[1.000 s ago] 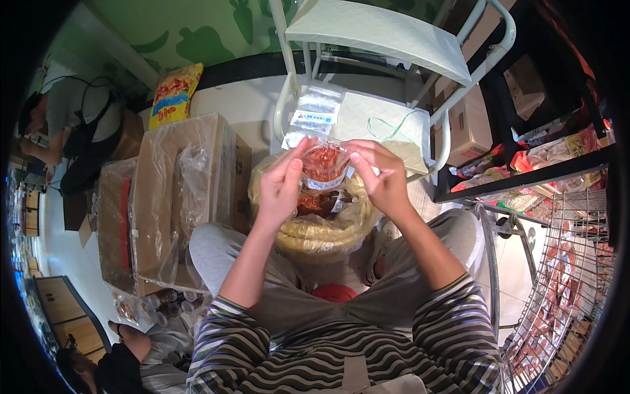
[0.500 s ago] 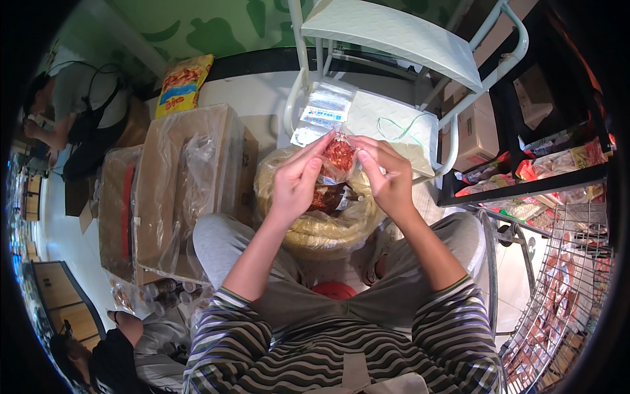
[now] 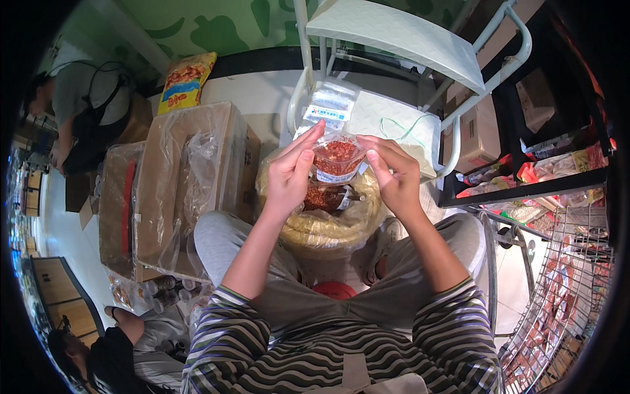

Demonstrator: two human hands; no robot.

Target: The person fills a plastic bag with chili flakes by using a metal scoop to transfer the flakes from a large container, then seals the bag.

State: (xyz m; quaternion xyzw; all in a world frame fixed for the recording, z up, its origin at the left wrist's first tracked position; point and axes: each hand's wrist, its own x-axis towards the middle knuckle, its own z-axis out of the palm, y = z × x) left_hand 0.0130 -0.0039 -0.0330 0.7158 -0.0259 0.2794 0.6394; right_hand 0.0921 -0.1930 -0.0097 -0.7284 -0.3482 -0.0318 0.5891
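Between my hands is a small clear plastic bag point(image 3: 338, 151) of red chili flakes, with a white printed band along the side nearer me. My left hand point(image 3: 291, 172) grips its left edge, thumb and fingers closed. On the other edge my right hand point(image 3: 396, 172) does the same. Directly beneath lies a large plastic-lined sack point(image 3: 321, 235), yellowish and rolled down at the rim, between my knees. Dark red flakes point(image 3: 320, 199) show inside it, partly hidden by the small bag and my hands. Flat clear printed bags point(image 3: 328, 110) lie on the step just beyond.
A pale metal step stool point(image 3: 394, 125) stands ahead. Cardboard boxes point(image 3: 187, 118) with plastic liners and a yellow packet point(image 3: 187, 82) are on the left. Two people sit or crouch at far left. Shelving point(image 3: 525, 194) and a wire cart point(image 3: 558, 295) stand at right.
The small bag has been tilted and spread wider between my hands, so its printed band and more of the flakes show. My hands have moved slightly apart.
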